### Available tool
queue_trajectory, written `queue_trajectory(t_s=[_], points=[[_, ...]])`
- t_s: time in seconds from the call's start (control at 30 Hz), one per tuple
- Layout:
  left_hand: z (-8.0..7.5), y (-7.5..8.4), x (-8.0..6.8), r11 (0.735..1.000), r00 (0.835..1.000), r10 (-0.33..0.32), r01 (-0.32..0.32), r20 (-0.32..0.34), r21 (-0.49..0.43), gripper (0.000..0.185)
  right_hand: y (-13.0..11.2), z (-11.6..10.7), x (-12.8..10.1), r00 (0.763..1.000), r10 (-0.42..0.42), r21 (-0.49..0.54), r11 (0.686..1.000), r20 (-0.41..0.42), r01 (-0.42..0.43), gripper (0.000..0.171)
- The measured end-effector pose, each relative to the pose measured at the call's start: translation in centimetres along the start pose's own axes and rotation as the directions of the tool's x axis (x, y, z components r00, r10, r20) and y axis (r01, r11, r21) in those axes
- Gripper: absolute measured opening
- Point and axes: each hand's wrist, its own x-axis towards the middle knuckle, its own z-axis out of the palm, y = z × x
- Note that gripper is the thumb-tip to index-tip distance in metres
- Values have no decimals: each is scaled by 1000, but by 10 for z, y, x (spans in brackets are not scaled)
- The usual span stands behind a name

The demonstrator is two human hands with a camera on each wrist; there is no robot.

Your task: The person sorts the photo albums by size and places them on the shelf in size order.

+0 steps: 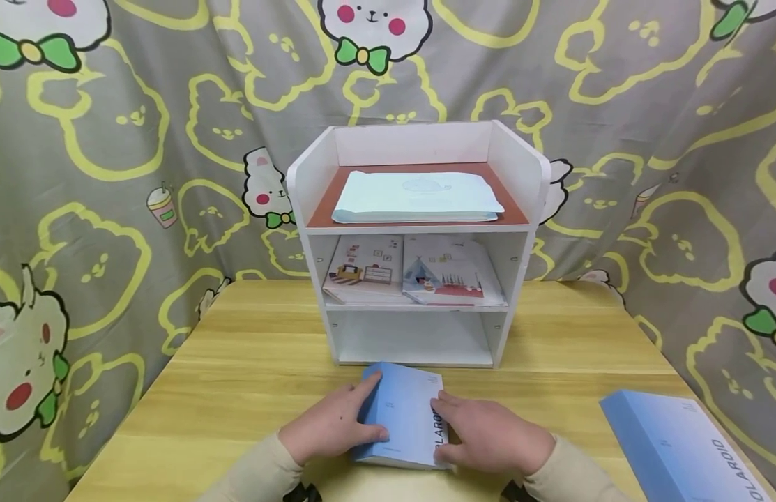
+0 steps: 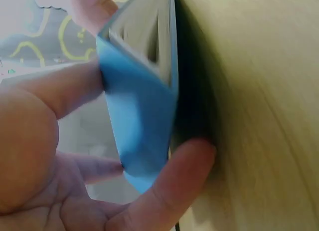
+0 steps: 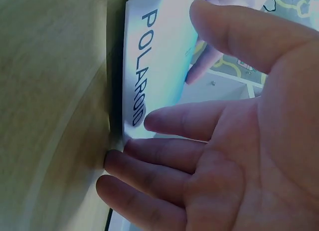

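Observation:
A blue, white-fading photo album, printed POLAROID, lies low over the table in front of the shelf unit. My left hand grips its spine side, the thumb on the cover and the fingers spread round the spine. In the left wrist view, a fingertip reaches under the blue spine, and a dark gap shows between album and wood. At the opposite edge, my right hand touches the album with its fingers loosely extended. The right wrist view shows these fingers spread beside the printed letters.
A white shelf unit stands just beyond the album. Its top holds a pale blue packet; two illustrated booklets lie on the middle shelf. Another blue POLAROID album lies at the table's right edge. A patterned curtain hangs behind.

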Motion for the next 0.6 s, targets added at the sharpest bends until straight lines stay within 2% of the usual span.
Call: queue_trajectory(t_s=[0.23, 0.33, 0.6], points=[[4, -4, -1, 999, 997, 49, -49, -53, -3, 68, -2, -1, 1, 999, -20, 32, 999, 32, 19, 76], [3, -6, -1, 999, 994, 52, -51, -97, 6, 62, -2, -1, 0, 999, -19, 57, 998, 32, 17, 74], [0, -17, 0, 993, 966, 99, -80, -239, 88, 55, -5, 6, 5, 996, -88, 104, 991, -5, 88, 68]])
